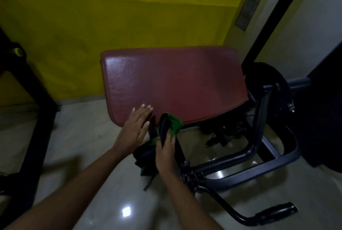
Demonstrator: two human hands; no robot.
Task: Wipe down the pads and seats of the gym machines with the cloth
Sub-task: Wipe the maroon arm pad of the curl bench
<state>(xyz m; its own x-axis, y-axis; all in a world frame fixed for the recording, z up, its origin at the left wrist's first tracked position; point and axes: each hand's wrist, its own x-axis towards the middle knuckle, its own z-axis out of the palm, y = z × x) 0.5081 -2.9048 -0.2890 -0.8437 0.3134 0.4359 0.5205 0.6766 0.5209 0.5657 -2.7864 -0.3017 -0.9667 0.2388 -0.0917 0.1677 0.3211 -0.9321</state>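
Observation:
A large dark red padded pad (pixel 174 81) of a gym machine slopes toward me in the middle of the view. My left hand (pixel 136 126) lies flat with fingers spread on the pad's lower left edge. Just to its right, my right hand (pixel 165 150) grips a green and black cloth (pixel 173 124), bunched at the pad's bottom edge. More of the cloth hangs down below my hands and hides part of the frame underneath.
The machine's dark tubular frame (pixel 259 118) and a weight plate (pixel 270 85) stand to the right. A curved handle with a black grip (pixel 275 213) lies low at the front right. Another black frame (pixel 37 111) rises at left. Behind is a yellow wall (pixel 92 35); the floor is glossy tile.

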